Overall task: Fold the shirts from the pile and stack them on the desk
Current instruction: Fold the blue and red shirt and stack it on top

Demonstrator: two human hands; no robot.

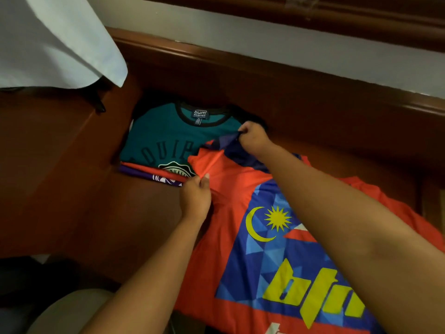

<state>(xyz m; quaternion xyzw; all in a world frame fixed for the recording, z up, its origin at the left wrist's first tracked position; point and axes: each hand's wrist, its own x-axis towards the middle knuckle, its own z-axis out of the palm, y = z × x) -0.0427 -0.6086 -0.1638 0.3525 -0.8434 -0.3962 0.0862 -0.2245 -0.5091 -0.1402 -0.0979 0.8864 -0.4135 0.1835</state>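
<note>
Hanging into the far-left corner is a pale blue-white cloth [55, 42], its lower edge ending above the dark wooden desk [72, 189]. At the near-left edge a rounded beige shape [72, 309] shows below the desk; what it is cannot be told. Right of the bare desk wood lies a stack of folded shirts [168, 150]: a teal T-shirt [163, 136] with a black collar and a "bum equipment" neck label on top, under it the edge of an orange shirt, and at the bottom a purple shirt [154, 175] with white print. The stack sits in the far-left part of the desk, close to the raised wooden back rail [265, 66]. Just right of the stack, the left hand [196, 198] pinches a fold of an orange jersey [228, 237] between curled fingers and thumb, near the stack's near-right corner. The jersey lies spread flat over the near-right of the desk, showing a blue panel with a yellow crescent, a yellow star and yellow letters. Farther right, the right hand [252, 137] grips the jersey's dark blue collar part in a closed fist, lifted over the teal shirt's right edge. A pale wall [313, 44] runs behind the rail.
</note>
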